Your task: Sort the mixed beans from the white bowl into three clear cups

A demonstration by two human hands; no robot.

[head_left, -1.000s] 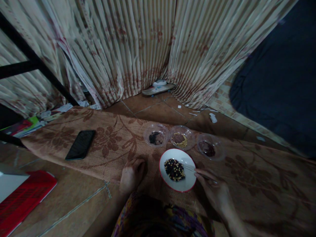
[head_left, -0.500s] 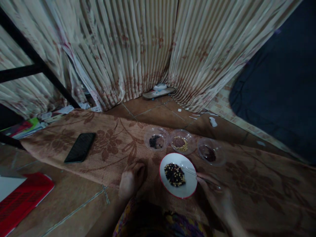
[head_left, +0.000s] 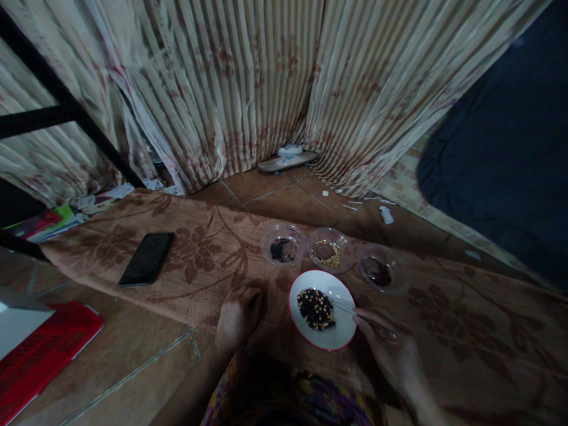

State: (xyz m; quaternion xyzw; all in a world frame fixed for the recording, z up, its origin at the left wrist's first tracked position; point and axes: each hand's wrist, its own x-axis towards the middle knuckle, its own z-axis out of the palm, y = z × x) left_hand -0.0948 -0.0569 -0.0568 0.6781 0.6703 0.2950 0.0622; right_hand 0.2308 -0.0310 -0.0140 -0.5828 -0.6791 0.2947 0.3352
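A white bowl with a red rim (head_left: 341, 337) stands on the cloth before me, holding a mix of dark and pale yellow beans (head_left: 316, 309). My right hand (head_left: 390, 349) pinches thin metal tweezers (head_left: 344, 306) at the bowl's right rim, their tips over the bowl near the beans. Curled in a loose fist, my left hand (head_left: 239, 313) rests on the cloth left of the bowl, with nothing visible in it. Behind the bowl stand three clear plastic cups: one with black beans (head_left: 279, 251), one with yellow beans (head_left: 331, 257), one with dark reddish beans (head_left: 379, 275).
A black phone (head_left: 146, 259) lies on the brown flowered cloth (head_left: 199, 284) at the left. Beyond the cloth's far edge are a skateboard (head_left: 288, 161) and white scraps (head_left: 386, 215) on the tiled floor. A red and white box (head_left: 66, 331) sits low at left.
The whole view has shifted slightly, with things a little higher and further right. Both hands keep nearly the same pose, and the tweezers stay over the bowl.
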